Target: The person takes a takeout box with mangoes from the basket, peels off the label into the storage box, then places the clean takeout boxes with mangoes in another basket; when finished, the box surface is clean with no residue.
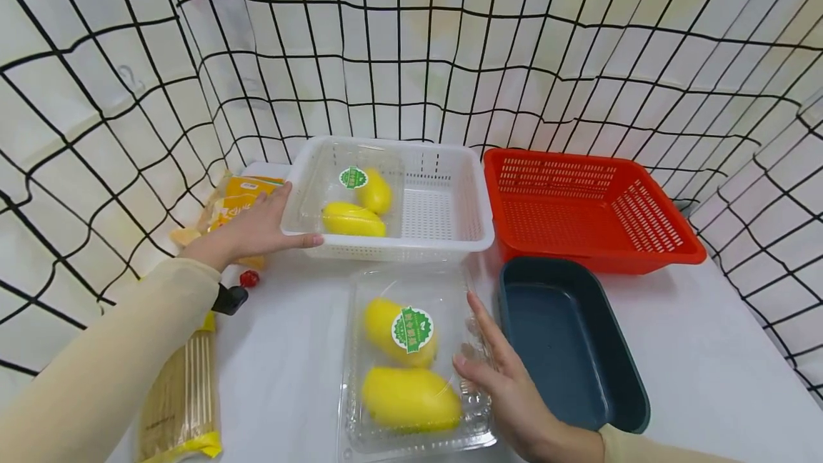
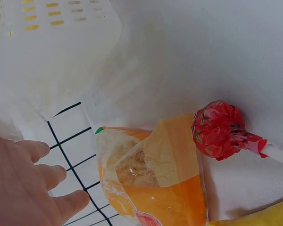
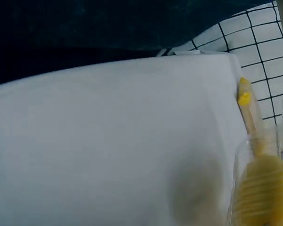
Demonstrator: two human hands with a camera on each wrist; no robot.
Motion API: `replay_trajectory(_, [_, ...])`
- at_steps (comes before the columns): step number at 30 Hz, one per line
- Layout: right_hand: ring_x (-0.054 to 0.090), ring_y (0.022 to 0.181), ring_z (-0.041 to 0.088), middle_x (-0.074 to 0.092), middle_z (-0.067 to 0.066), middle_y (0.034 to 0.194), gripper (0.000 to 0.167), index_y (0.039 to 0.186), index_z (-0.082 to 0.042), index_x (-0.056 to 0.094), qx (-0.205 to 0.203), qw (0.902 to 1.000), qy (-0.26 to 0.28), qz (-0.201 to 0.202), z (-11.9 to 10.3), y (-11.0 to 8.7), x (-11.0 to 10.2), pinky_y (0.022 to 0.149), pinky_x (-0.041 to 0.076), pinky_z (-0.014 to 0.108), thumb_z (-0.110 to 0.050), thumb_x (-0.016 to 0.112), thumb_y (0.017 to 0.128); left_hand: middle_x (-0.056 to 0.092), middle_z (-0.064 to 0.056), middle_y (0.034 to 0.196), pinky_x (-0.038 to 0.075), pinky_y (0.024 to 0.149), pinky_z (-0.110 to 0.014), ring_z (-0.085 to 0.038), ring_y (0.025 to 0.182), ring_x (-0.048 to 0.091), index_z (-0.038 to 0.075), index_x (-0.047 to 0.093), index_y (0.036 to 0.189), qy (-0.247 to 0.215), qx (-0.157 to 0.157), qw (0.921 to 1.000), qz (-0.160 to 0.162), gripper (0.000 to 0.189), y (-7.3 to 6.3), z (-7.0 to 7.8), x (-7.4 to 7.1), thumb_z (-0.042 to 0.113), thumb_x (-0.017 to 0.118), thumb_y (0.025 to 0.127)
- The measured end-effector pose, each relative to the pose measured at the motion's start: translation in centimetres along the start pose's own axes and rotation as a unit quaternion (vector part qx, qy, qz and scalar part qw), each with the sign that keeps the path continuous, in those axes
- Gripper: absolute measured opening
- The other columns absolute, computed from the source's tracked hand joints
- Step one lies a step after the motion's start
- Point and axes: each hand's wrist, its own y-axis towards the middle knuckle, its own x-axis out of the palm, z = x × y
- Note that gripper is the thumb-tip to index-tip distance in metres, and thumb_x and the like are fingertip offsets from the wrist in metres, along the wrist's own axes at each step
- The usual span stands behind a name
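Observation:
A white plastic basket stands at the back, with a clear clamshell box of two yellow mangoes in its left part. My left hand rests against the basket's left side, fingers extended along it and thumb at the front rim. In front, my right hand holds a second clear clamshell box by its right side, thumb over the lid. Two mangoes lie inside, under a green round sticker. The right hand's lower fingers are hidden.
A red basket stands back right, with a dark blue tray before it. On the left lie an orange food packet, a red-wrapped lollipop and a pack of thin sticks. Black wire mesh encloses the table.

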Motion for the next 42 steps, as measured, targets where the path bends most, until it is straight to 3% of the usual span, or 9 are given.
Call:
replay_trajectory(4, [0.011, 0.152, 0.049, 0.006, 0.019, 0.171, 0.081, 0.164, -0.037, 0.017, 0.0, 0.9998, 0.014, 0.015, 1.0, 0.3, 0.4, 0.108, 0.04, 0.071, -0.018, 0.059, 0.098, 0.029, -0.024, 0.162, 0.028, 0.111, -0.078, -0.048, 0.141, 0.031, 0.012, -0.001, 0.165, -0.005, -0.002, 1.0, 0.003, 0.125, 0.0, -0.1, 0.2, 0.071, 0.071, 0.082])
replay_trajectory(10, [0.011, 0.154, 0.045, 0.004, 0.016, 0.172, 0.084, 0.166, -0.032, 0.013, -0.019, 0.9993, 0.006, 0.03, 1.8, 0.9, 0.6, 0.118, 0.03, 0.068, -0.015, 0.059, 0.098, 0.024, -0.026, 0.164, 0.028, 0.111, -0.078, -0.048, 0.142, 0.03, 0.01, -0.002, 0.165, -0.001, -0.009, 1.0, 0.001, 0.126, -0.1, -0.2, 0.1, 0.072, 0.07, 0.082])
replay_trajectory(17, [0.001, 0.157, 0.042, 0.001, 0.012, 0.174, 0.084, 0.166, -0.027, 0.013, -0.004, 0.9986, 0.001, 0.054, 2.1, 1.3, 0.2, 0.121, 0.003, 0.073, -0.009, 0.059, 0.098, 0.028, -0.026, 0.161, 0.03, 0.111, -0.077, -0.047, 0.14, 0.033, 0.009, -0.002, 0.165, -0.005, -0.001, 1.0, -0.001, 0.126, -0.1, -0.1, -0.1, 0.071, 0.07, 0.083])
replay_trajectory(28, [0.007, 0.155, 0.042, 0.001, 0.015, 0.172, 0.087, 0.166, -0.03, 0.011, 0.001, 0.9993, -0.002, 0.037, 2.4, 1.1, -0.4, 0.12, 0.021, 0.07, -0.01, 0.061, 0.098, 0.033, -0.023, 0.159, 0.031, 0.111, -0.076, -0.044, 0.137, 0.036, 0.012, 0.002, 0.165, -0.015, 0.0, 0.9999, 0.008, 0.123, 0.0, -0.1, 0.2, 0.07, 0.071, 0.082])
replay_trajectory(42, [0.009, 0.154, 0.046, 0.0, 0.017, 0.172, 0.086, 0.166, -0.03, 0.009, 0.019, 0.9988, -0.019, 0.042, 2.1, 1.1, -0.6, 0.118, 0.022, 0.074, -0.014, 0.06, 0.099, 0.035, -0.023, 0.158, 0.033, 0.111, -0.075, -0.043, 0.135, 0.038, 0.014, 0.001, 0.165, -0.02, 0.002, 0.9998, 0.003, 0.123, -0.1, -0.1, 0.2, 0.068, 0.073, 0.082])
